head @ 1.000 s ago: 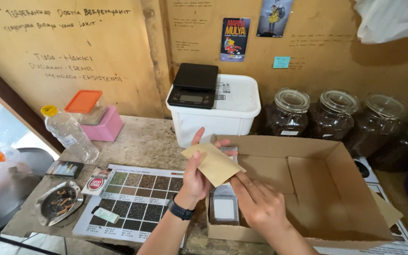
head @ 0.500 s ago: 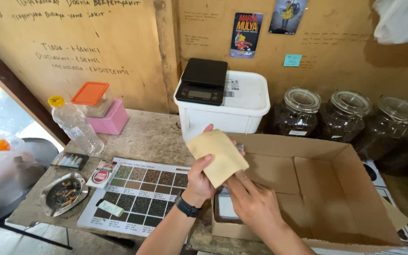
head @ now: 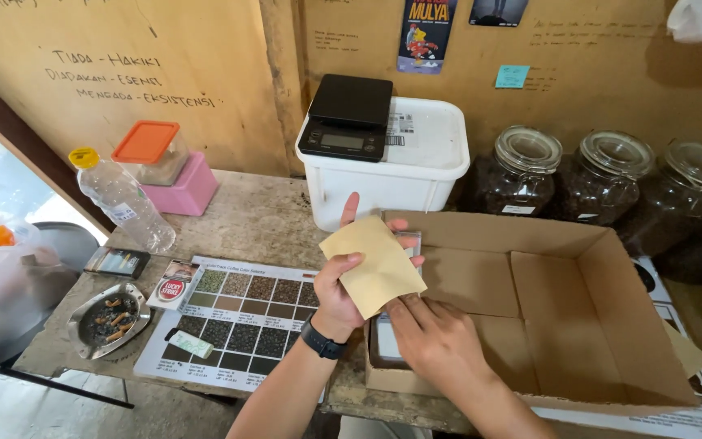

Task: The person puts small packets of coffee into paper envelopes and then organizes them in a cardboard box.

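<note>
My left hand (head: pixel 343 280) holds a tan paper pouch (head: pixel 374 264) upright over the near-left corner of an open cardboard box (head: pixel 578 325). A black watch is on that wrist. Below the pouch, my right hand (head: pixel 436 337) pinches its lower edge with the fingertips, resting inside the box. Behind the pouch a small clear packet (head: pixel 409 238) shows at its top edge. A stack of flat packets (head: pixel 385 341) stands in the box's left end under my hands.
A white lidded tub (head: pixel 404 175) with a black scale (head: pixel 348 118) stands behind the box. Three glass jars (head: pixel 522 171) line the wall. On the left lie a printed colour chart (head: pixel 241 313), an ashtray (head: pixel 110 319), a plastic bottle (head: pixel 119 199) and a pink container (head: pixel 180 183).
My left hand has kept the pouch raised above the box corner while my right hand moved up to grip its lower edge. The camera has shifted closer.
</note>
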